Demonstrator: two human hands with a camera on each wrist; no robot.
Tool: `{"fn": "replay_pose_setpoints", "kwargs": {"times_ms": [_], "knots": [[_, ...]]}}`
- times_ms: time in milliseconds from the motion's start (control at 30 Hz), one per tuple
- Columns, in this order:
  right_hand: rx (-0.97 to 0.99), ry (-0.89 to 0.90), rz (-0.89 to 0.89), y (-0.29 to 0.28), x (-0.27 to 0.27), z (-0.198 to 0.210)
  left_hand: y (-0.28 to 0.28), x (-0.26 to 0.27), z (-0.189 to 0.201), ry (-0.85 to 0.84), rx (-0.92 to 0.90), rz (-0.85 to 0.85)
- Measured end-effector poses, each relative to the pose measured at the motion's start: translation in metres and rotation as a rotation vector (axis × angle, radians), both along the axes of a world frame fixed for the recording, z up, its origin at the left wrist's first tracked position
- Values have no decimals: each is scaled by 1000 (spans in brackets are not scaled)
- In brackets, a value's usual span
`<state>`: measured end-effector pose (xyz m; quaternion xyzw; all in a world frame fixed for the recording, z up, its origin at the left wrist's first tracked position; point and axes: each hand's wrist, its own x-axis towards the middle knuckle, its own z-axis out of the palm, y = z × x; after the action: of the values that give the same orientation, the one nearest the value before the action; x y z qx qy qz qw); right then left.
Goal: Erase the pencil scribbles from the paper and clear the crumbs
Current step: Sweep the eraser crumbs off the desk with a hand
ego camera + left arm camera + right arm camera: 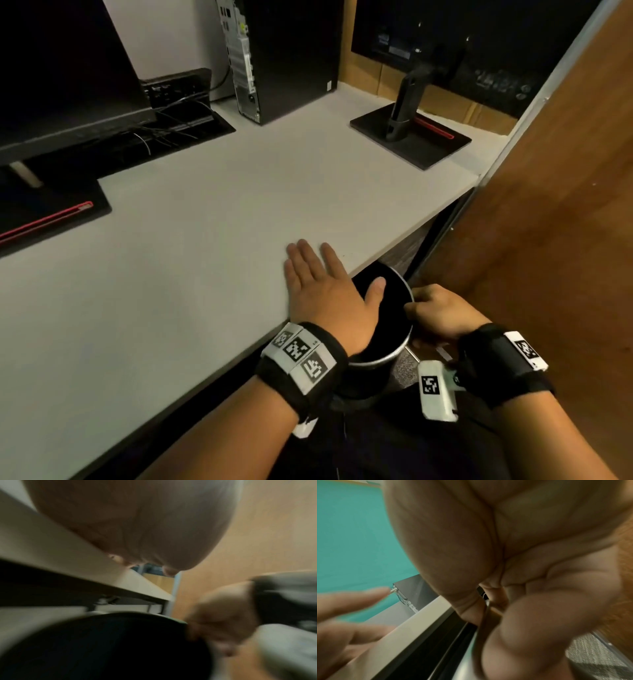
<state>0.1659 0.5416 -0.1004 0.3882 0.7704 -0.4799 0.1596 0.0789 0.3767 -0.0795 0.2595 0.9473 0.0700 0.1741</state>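
Note:
My left hand (327, 286) lies flat, fingers straight, on the pale grey desk (205, 240) at its front edge, with the thumb hanging over the edge. Just below the edge is a round metal waste bin (385, 361) with a dark inside. My right hand (423, 306) grips its rim on the right side. In the left wrist view the left palm (137, 527) fills the top and the bin (102, 642) lies blurred beneath it. The right wrist view shows my fingers (530, 635) curled over the bin's rim (476, 639). No paper or eraser is in view, and crumbs are too small to make out.
A monitor base (411, 140) stands at the back right, and another base with a red stripe (51, 216) at the left. A computer tower (281, 58) and a cable box (178, 89) stand at the back. A wooden partition (555, 205) closes the right side.

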Motion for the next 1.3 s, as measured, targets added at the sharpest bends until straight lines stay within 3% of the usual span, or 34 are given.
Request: {"fn": "replay_pose_setpoints", "kwargs": {"times_ms": [133, 200, 300, 367, 467, 533, 600, 667, 733, 800, 867, 967, 1100, 1200, 1300], "knots": [[-27, 11, 11, -2, -2, 2, 10, 14, 1, -73, 315, -218], [-65, 20, 9, -3, 0, 1, 4, 8, 2, -40, 409, -196], [-90, 33, 10, -4, 2, -5, -3, -7, -4, 64, 261, -81], [-92, 35, -4, -5, 3, -7, 0, -6, -6, 80, 157, -175], [-101, 38, -32, -3, 4, -5, 10, 6, -4, 22, 269, -392], [-99, 36, -41, -1, 6, -4, 12, 3, -3, 61, 333, -345], [-86, 33, -47, 2, 7, -4, 11, -2, -6, 103, 248, -273], [-78, 30, -56, 4, 8, -3, 10, 1, -9, 93, 203, -367], [-68, 30, -63, 7, 8, -2, 11, 3, -9, 73, 286, -444], [-49, 32, -67, 8, 9, 0, 10, 0, -9, 90, 333, -362], [-44, 45, -76, 9, 9, 0, 9, -1, -9, 123, 255, -344], [-62, 66, -88, 9, 8, 2, 11, 8, -13, 104, 261, -507], [-57, 72, -94, 9, 8, 1, 9, 2, -11, 141, 185, -335], [-75, 96, -97, 10, 4, -1, 6, 7, -11, 121, 193, -510], [-89, 88, -103, 10, -1, -8, 6, 11, -9, 126, 219, -448]]}}
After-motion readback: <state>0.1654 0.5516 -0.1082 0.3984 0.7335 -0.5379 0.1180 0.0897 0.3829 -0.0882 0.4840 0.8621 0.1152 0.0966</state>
